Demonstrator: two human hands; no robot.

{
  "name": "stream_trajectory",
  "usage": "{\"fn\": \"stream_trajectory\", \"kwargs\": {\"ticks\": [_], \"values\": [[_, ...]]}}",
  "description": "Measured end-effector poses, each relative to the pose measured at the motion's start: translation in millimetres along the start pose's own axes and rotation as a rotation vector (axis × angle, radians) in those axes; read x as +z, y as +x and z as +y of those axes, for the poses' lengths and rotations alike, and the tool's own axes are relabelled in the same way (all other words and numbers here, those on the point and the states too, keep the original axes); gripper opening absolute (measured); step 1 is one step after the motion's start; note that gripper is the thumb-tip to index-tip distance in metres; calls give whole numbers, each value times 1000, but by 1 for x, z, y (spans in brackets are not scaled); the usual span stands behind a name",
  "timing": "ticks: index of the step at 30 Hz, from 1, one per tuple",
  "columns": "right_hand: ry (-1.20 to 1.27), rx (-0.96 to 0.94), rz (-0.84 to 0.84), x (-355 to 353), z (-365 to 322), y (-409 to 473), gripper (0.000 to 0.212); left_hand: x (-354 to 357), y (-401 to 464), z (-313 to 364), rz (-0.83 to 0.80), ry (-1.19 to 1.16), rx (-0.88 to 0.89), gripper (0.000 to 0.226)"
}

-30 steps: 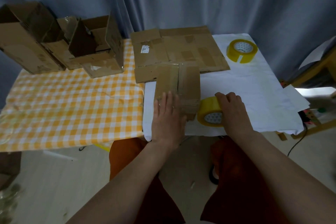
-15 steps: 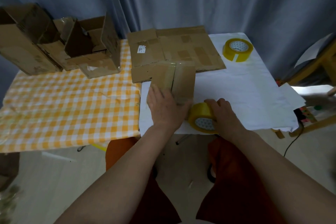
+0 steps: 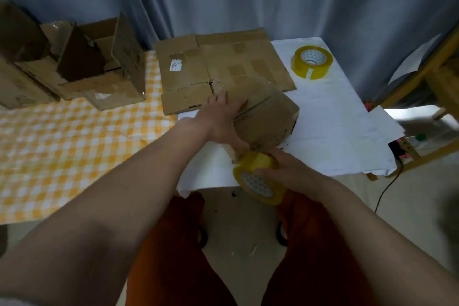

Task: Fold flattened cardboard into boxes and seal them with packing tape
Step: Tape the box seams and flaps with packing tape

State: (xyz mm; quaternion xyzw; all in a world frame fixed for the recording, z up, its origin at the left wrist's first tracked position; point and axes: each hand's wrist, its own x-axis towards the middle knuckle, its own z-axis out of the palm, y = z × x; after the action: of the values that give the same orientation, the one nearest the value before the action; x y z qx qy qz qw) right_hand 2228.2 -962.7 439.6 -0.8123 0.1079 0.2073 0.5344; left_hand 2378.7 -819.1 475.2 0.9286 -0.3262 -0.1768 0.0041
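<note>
A small brown cardboard box lies turned at an angle on the white sheet, blurred by motion. My left hand lies against its left side, fingers spread over the top and thumb at the near corner. My right hand grips a yellow tape roll at the box's near corner, over the table's front edge. Behind the box lies a flattened cardboard sheet.
A second yellow tape roll sits at the back right of the white sheet. Open cardboard boxes stand at the back left on the yellow checked cloth. A wooden frame stands to the right, a cable on the floor.
The box has been turned clockwise and shifted right under my left hand. My right hand has drawn the tape roll nearer and lower, past the table's edge.
</note>
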Motion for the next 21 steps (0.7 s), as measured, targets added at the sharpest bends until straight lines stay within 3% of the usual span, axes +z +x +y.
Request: {"fn": "stream_trajectory", "kwargs": {"ticks": [6, 8, 10, 12, 14, 17, 21], "values": [[236, -15, 1, 26, -4, 21, 38, -17, 29, -4, -19, 196, 168, 114], [326, -12, 25, 23, 1, 30, 43, -10, 32, -3, 26, 150, 208, 102], [352, 24, 92, 16, 5, 36, 33, 4, 27, -1, 141, 11, 159, 100], [194, 79, 318, 5, 16, 41, 19, 23, 16, 2, 275, -231, -11, 109], [-221, 93, 530, -6, 39, 53, 25, 41, 3, 6, 354, -512, -221, 117], [-614, 89, 482, -13, 67, 66, 30, 56, -4, 11, 397, -765, -364, 124], [-713, 62, 469, -13, 79, 69, 36, 53, -5, 19, 387, -868, -366, 132]]}}
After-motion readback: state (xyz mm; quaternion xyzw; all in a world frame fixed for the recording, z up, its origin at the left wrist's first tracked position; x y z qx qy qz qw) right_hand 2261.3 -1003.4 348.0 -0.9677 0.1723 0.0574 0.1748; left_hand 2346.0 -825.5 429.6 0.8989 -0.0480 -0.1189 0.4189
